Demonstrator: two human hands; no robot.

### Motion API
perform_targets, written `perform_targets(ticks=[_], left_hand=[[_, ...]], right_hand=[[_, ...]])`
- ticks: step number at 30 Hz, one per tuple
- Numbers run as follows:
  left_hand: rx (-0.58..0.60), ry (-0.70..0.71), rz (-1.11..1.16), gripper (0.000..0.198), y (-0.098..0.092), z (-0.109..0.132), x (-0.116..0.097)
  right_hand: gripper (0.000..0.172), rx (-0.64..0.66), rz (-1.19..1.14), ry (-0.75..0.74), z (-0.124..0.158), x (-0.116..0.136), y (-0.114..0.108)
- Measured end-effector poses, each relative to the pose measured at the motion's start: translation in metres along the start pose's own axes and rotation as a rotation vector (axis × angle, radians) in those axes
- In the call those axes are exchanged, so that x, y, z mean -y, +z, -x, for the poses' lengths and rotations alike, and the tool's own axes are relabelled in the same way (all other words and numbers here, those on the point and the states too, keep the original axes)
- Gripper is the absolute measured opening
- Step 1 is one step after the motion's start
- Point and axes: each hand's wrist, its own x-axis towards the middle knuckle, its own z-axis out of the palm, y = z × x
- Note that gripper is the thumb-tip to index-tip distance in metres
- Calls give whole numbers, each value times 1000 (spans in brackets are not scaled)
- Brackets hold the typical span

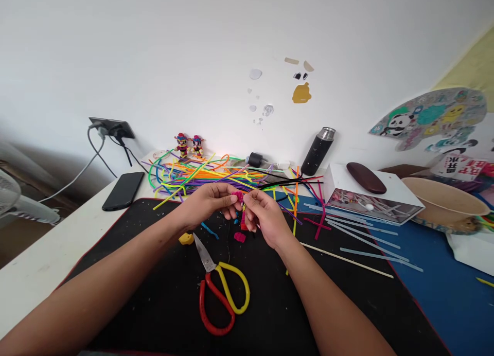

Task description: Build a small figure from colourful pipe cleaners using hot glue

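Note:
My left hand point(218, 201) and my right hand point(266, 214) meet over the black mat point(154, 284). Both pinch a small magenta pipe-cleaner piece point(240, 196) between thumbs and fingertips. Some yellow and red fuzzy bits show just under it, partly hidden by my right fingers. A loose magenta coil point(240, 236) lies on the mat below my hands. Nearer me rest scissors point(216, 281) with one red and one yellow handle. A yellow lump point(186, 238) and a short blue pipe cleaner point(210, 231) lie to the left of the blades.
Many coloured pipe cleaners point(208, 178) are heaped behind my hands, near two small figures point(189, 145). A phone point(123, 191) lies at left. On the right are a black thermos point(318, 151), a white box point(370, 191), translucent sticks point(370, 237), a wooden stick point(347, 260) and a bowl point(443, 199).

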Motion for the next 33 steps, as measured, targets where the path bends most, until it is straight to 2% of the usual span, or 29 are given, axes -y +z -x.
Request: perform_targets(ticks=[14, 33], left_hand=[[-3, 0, -77, 45, 1, 3, -1], [-38, 29, -286, 29, 4, 10, -7]], right_hand=[[44, 29, 21, 4, 0, -6, 3], [49, 61, -13, 25, -3, -12, 1]])
